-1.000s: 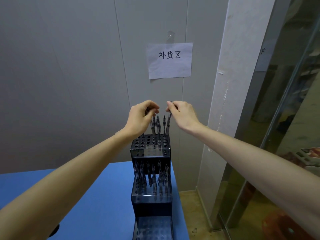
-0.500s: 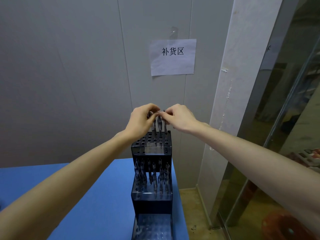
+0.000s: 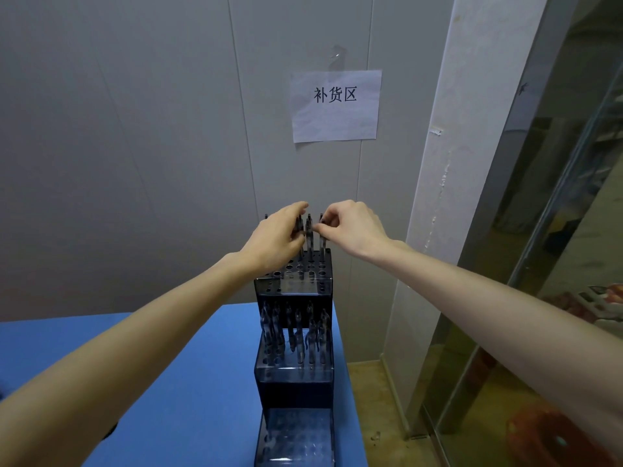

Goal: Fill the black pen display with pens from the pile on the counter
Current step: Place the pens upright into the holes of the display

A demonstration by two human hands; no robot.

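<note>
The black stepped pen display (image 3: 294, 385) stands on the blue counter (image 3: 188, 382) near its right edge. Its top tier (image 3: 292, 287) carries a few dark pens (image 3: 309, 238) upright in the back row. The middle tier holds several more pens (image 3: 296, 335). My left hand (image 3: 276, 238) curls its fingers round pens at the top left of that row. My right hand (image 3: 350, 230) pinches the top of the rightmost pen (image 3: 322, 242). The pile of pens is out of view.
A grey panel wall with a taped paper sign (image 3: 335, 106) rises just behind the display. A white pillar (image 3: 438, 210) and a glass partition (image 3: 553, 251) stand to the right. The counter's right edge drops to a yellowish floor (image 3: 374, 416).
Both hands have come down and together over the top tier's back row. The pens they held up a second ago now stand lower in the holes.
</note>
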